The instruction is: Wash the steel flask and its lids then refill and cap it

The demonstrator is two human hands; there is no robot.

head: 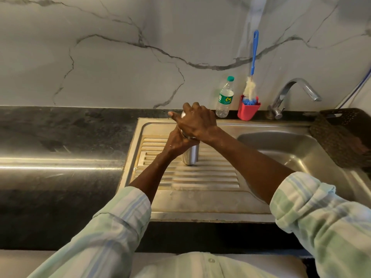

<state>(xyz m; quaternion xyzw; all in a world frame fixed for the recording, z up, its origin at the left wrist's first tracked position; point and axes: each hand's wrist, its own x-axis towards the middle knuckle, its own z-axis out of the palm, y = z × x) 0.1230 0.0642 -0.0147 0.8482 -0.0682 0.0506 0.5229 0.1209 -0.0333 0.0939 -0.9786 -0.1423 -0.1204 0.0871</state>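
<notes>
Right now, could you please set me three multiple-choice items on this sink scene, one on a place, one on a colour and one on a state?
1. Where does the steel flask stand?
A. in the sink basin
B. on the ribbed drainboard
C. on the black counter

2. What colour is the cup holding the bottle brush?
A. red
B. green
C. white

3. What is the state of the tap?
A. running into the basin
B. running onto the flask
C. no water is visible from it

Answers:
1 B: the flask's base rests on the drainboard, with the left hand gripping its body and the right hand over its top.
2 A: the red cup stands beside the plastic water bottle.
3 C: no stream shows at the spout.
</notes>
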